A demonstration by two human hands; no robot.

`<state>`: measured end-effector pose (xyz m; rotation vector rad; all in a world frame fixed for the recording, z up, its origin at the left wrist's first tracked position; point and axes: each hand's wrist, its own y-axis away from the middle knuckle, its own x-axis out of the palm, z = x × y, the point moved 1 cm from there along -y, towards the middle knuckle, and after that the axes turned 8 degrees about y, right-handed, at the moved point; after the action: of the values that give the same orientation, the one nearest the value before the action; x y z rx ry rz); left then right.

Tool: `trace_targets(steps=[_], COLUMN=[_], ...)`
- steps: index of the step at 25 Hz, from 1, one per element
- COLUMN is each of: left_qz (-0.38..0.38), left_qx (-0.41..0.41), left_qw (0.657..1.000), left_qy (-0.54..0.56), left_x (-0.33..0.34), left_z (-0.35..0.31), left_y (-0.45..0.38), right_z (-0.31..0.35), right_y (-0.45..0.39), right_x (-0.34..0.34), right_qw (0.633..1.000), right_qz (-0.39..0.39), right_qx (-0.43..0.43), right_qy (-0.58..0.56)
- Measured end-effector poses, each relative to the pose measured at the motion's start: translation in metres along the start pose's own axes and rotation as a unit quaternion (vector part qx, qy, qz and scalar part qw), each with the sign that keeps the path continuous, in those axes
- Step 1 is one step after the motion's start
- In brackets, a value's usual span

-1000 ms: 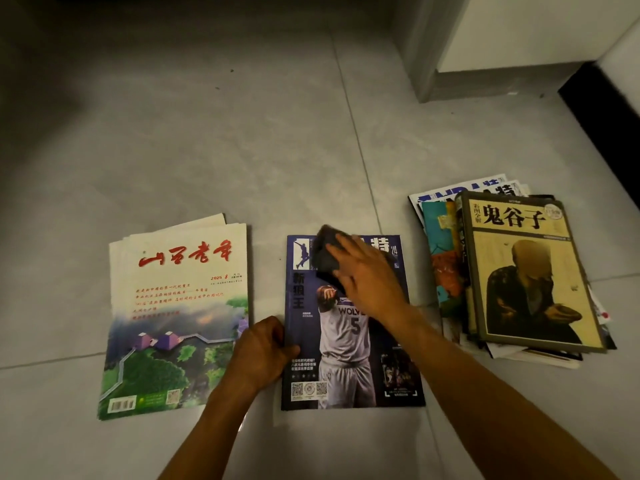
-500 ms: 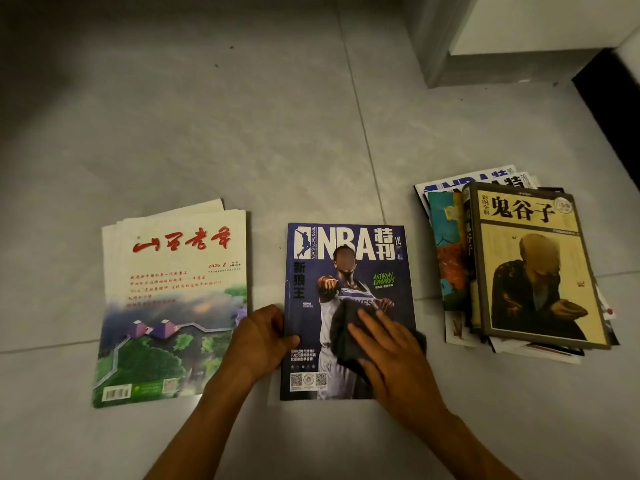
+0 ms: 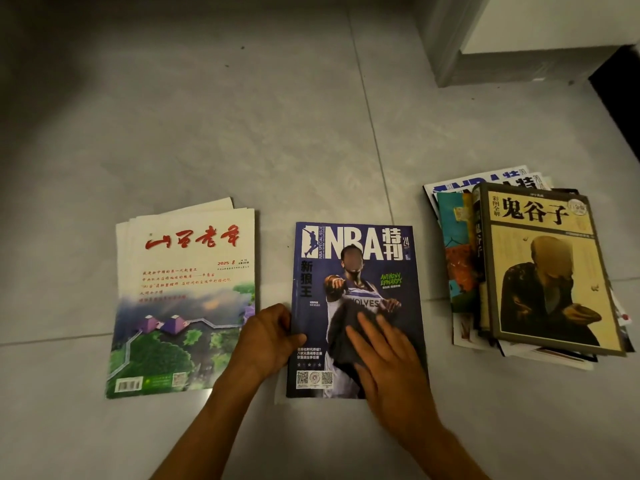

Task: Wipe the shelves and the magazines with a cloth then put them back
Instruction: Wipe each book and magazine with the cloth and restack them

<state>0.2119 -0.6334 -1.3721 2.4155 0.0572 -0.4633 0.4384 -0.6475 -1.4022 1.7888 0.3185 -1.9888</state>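
Note:
A dark blue NBA magazine (image 3: 356, 271) lies flat on the tiled floor in front of me. My right hand (image 3: 388, 358) presses a dark cloth (image 3: 341, 336) flat on the lower half of its cover, fingers spread over the cloth. My left hand (image 3: 266, 336) holds the magazine's left edge near the bottom, thumb on the cover. To the left lies a small pile of white magazines (image 3: 183, 289) with red lettering and a green landscape. On the right sits an untidy stack (image 3: 526, 268) topped by a tan book.
The grey tiled floor (image 3: 242, 133) stretches ahead of the magazines. A white cabinet or wall base (image 3: 502, 60) stands at the upper right, with a dark gap (image 3: 620, 88) beside it at the right edge.
My right hand swept the cloth from the top of the NBA cover down to its lower half, uncovering the title. My left hand stayed on the left edge.

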Motion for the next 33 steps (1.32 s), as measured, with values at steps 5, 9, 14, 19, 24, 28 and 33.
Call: trace_targets(steps=[5, 9, 14, 19, 24, 28, 33], left_qz=[0.011, 0.005, 0.007, 0.011, -0.002, -0.005, 0.054], left_qx=[-0.006, -0.035, -0.027, -0.043, -0.047, -0.036, -0.010], left_qw=[1.000, 0.997, 0.998, 0.996, 0.998, 0.999, 0.994], left_qy=[0.023, 0.070, 0.061, 0.077, 0.048, 0.015, 0.095], left_x=[-0.001, -0.002, -0.003, -0.002, -0.002, -0.002, 0.011], left_z=[0.003, 0.002, 0.003, -0.002, -0.005, -0.013, -0.020], left_y=[0.002, 0.001, 0.000, 0.002, 0.004, 0.010, 0.033], right_z=[-0.009, -0.034, 0.037, -0.037, -0.051, 0.013, 0.020], right_y=[0.003, -0.106, -0.167, -0.146, -0.053, 0.035, 0.040], right_x=[-0.002, -0.030, -0.039, -0.039, -0.021, -0.001, -0.020], right_qw=[0.998, 0.987, 0.999, 0.998, 0.992, 0.997, 0.993], right_qz=[0.019, -0.011, 0.012, 0.005, -0.017, 0.045, 0.026], right_qx=[-0.055, 0.141, -0.011, 0.011, 0.110, -0.038, -0.002], right_qy=[0.007, -0.070, -0.040, -0.063, -0.054, -0.044, -0.118])
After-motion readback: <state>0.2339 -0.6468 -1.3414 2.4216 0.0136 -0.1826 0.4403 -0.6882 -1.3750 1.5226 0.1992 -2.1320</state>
